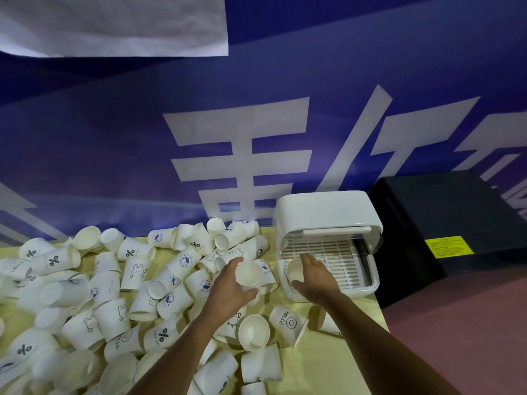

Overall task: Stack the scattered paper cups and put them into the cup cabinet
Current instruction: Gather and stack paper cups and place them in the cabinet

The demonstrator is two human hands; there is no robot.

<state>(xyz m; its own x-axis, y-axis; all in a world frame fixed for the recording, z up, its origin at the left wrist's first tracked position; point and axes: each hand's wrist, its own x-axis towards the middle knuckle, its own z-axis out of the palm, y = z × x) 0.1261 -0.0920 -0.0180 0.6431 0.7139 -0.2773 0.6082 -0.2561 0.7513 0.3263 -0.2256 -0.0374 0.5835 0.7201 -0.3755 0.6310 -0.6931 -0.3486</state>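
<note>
Watching the right hand (pixel 315 277) at the mouth of the cup cabinet (pixel 328 220), I worry its cup (pixel 295 272) could tip on the slatted tray (pixel 339 256) if let go while leaning. That cup sits at the tray's front left, against the palm, fingers curled loosely round it; I judge it held. My left hand (pixel 231 289) is wrapped round a second cup (pixel 248 275), mouth up, above the scattered cups (pixel 119 280). Nudging that heap could send cups rolling off the yellow table (pixel 319 354). Nearly all remain unstacked.
</note>
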